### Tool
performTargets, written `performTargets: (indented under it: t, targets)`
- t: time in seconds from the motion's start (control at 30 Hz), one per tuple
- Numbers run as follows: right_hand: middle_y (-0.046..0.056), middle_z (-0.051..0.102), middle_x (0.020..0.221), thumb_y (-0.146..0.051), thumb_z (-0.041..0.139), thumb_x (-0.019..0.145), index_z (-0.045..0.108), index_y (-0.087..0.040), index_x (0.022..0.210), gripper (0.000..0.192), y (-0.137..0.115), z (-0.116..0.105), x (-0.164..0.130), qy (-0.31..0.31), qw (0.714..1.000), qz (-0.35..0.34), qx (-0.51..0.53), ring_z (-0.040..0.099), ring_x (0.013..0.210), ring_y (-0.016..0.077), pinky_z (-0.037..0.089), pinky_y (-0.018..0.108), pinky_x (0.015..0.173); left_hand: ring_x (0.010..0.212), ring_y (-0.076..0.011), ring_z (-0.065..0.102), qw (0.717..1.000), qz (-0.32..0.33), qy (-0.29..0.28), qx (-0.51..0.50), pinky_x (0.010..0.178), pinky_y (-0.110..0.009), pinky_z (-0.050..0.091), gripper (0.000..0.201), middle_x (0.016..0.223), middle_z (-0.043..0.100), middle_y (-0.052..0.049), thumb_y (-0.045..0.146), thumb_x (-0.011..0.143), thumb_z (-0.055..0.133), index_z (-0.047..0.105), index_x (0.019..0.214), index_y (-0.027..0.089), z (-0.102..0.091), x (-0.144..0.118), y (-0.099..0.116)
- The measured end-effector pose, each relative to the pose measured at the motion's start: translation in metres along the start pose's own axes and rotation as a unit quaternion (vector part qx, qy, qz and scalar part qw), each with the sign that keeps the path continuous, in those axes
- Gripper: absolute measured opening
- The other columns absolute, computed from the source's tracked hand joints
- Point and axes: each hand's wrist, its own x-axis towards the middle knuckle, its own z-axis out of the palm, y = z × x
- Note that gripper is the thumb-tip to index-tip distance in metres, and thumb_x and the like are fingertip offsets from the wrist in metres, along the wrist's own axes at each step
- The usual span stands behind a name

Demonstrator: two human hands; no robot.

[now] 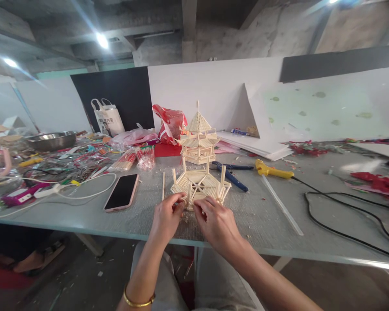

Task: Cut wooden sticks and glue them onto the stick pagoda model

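A hexagonal base of pale wooden sticks (199,178), with short upright posts at its corners, sits near the table's front edge. Just behind it stands a tiered stick pagoda (198,140) with a pointed roof. At the base's front left is my left hand (169,212), thumb and fingers pinched together. My right hand (218,219) is closed in a similar pinch at the front right of the base. Whatever the fingertips grip is hidden or too small to make out. A loose wooden stick (163,185) lies left of the base.
Blue-handled pliers (235,178) and a yellow glue gun (274,169) with a black cord lie on the right, near a clear glue stick (282,206). A phone (122,192) lies left. Bundled sticks (125,159), a metal bowl (52,141) and a red bag (169,123) are farther back.
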Motion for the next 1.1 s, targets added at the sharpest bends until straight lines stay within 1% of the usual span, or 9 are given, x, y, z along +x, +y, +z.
performTargets:
  t: [0.23, 0.43, 0.6, 0.83, 1.0, 1.1]
  targets:
    - [0.002, 0.063, 0.074, -0.016, 0.046, 0.083, 0.066, -0.019, 0.082, 0.02, -0.0005, 0.0003, 0.0018, -0.009, 1.0, -0.003, -0.009, 0.059, 0.062, 0.0125, 0.034, 0.022, 0.051, 0.055, -0.0098, 0.059, 1.0, 0.008, -0.007, 0.004, 0.059, -0.021, 0.047, 0.029, 0.082, 0.068, 0.0, 0.031, 0.082, 0.047, 0.062, 0.106, 0.023, -0.0005, 0.0008, 0.0028]
    - [0.002, 0.062, 0.074, -0.015, 0.046, 0.083, 0.066, -0.018, 0.082, 0.02, -0.001, -0.0002, 0.0026, -0.018, 1.0, -0.007, -0.007, 0.058, 0.061, 0.0121, 0.035, 0.022, 0.052, 0.055, -0.0094, 0.06, 1.0, 0.005, -0.008, 0.008, 0.058, -0.021, 0.047, 0.029, 0.091, 0.068, -0.002, 0.029, 0.082, 0.047, 0.064, 0.104, 0.022, 0.0011, 0.0013, 0.0008]
    - [0.001, 0.061, 0.072, -0.016, 0.047, 0.083, 0.066, -0.019, 0.081, 0.02, -0.0002, 0.0013, 0.0028, -0.015, 1.0, -0.01, -0.011, 0.058, 0.06, 0.0122, 0.034, 0.023, 0.051, 0.056, -0.0102, 0.06, 1.0, 0.006, -0.008, 0.015, 0.059, -0.021, 0.046, 0.028, 0.084, 0.068, -0.001, 0.028, 0.081, 0.047, 0.064, 0.103, 0.022, 0.0017, 0.0022, -0.0012]
    - [0.001, 0.061, 0.071, -0.017, 0.046, 0.084, 0.065, -0.019, 0.077, 0.02, -0.0015, 0.0015, 0.0035, -0.015, 1.0, -0.01, -0.02, 0.057, 0.058, 0.0121, 0.033, 0.022, 0.05, 0.055, -0.0095, 0.06, 1.0, 0.006, -0.006, 0.019, 0.057, -0.02, 0.046, 0.028, 0.082, 0.068, -0.001, 0.03, 0.082, 0.047, 0.065, 0.101, 0.021, 0.0012, 0.001, -0.0003]
    - [0.002, 0.062, 0.073, -0.018, 0.044, 0.086, 0.064, -0.019, 0.079, 0.021, 0.0002, -0.0003, -0.0003, -0.01, 1.0, -0.015, 0.011, 0.06, 0.064, 0.0128, 0.038, 0.021, 0.054, 0.055, -0.0094, 0.06, 1.0, 0.008, -0.008, 0.02, 0.057, -0.02, 0.046, 0.029, 0.082, 0.068, -0.001, 0.029, 0.082, 0.046, 0.064, 0.103, 0.02, 0.0002, 0.0013, 0.0012]
    - [0.003, 0.064, 0.078, -0.019, 0.044, 0.087, 0.065, -0.018, 0.086, 0.021, 0.0033, -0.0038, -0.0036, 0.012, 0.999, -0.026, 0.036, 0.061, 0.07, 0.0133, 0.042, 0.021, 0.06, 0.055, -0.0091, 0.06, 1.0, 0.01, -0.005, 0.016, 0.058, -0.02, 0.046, 0.029, 0.083, 0.068, -0.001, 0.029, 0.082, 0.046, 0.064, 0.104, 0.02, -0.0001, 0.0015, 0.0023]
